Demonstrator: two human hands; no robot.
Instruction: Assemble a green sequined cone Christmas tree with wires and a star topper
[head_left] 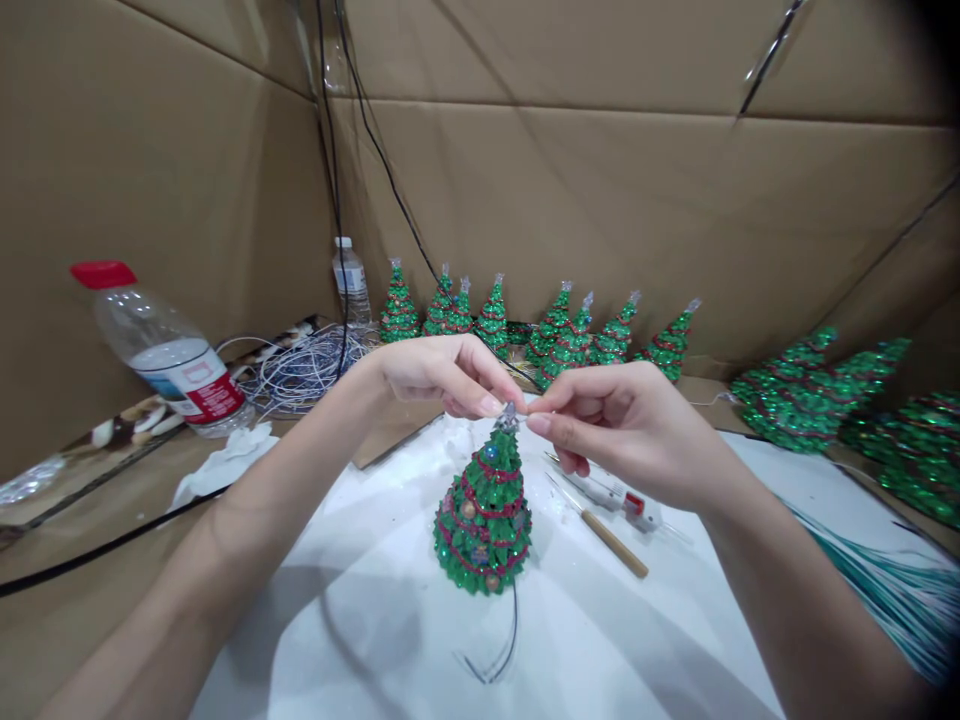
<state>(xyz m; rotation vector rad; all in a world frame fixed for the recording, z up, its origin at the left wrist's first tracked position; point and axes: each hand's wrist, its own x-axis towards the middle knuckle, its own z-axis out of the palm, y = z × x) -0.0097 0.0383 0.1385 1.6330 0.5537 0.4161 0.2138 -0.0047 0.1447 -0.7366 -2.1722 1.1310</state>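
A small green glitter Christmas tree (484, 520) with red garlands and coloured beads stands upright on a white sheet (360, 620). My left hand (439, 372) and my right hand (622, 425) meet at its tip. Both pinch the small silvery top piece (508, 412) between thumb and fingers. A thin dark wire (504, 645) trails out from under the tree toward me.
A row of finished trees (525, 325) lines the cardboard back wall, more lie at right (832, 395). A wooden-handled tool (611, 540) and a small white tube (626, 500) lie right of the tree. Water bottles (169, 355), a wire coil (307, 365), tissue (225, 465) and green strands (892, 590) surround.
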